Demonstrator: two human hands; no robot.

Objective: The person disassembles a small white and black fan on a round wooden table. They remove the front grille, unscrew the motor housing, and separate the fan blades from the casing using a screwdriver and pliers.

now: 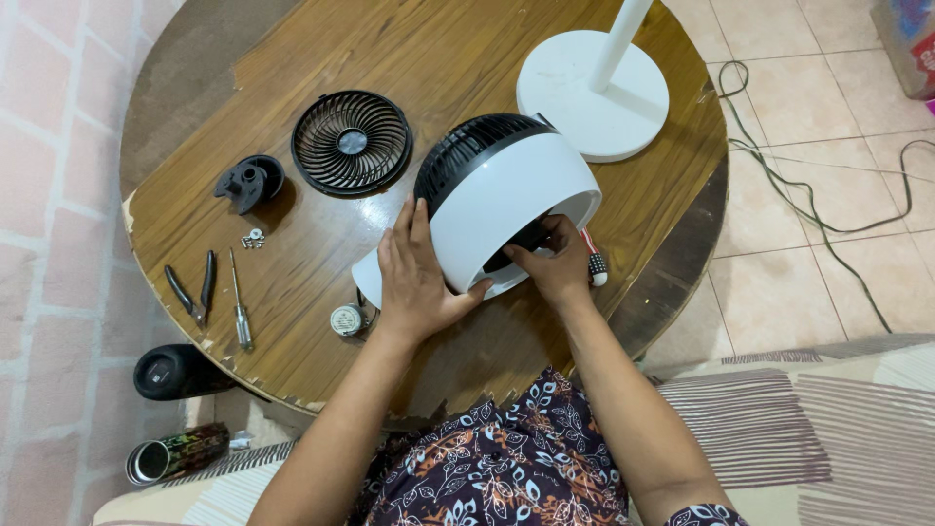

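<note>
You steady the fan housing (506,200) on the desk (321,263).
Left hand (414,278) lies flat outside; right hand (557,265) grips its rim, screwdriver (593,265) underneath, grille (352,142) parked aside.

On the round wooden table (321,253) a black fan grille (352,142) lies flat beside a black plastic hub (248,182), small screws (254,238), pliers (194,290) and a screwdriver (239,302). A white stand base (575,97) sits at the far edge. A green cable (818,209) trails over the tiled floor.
</note>
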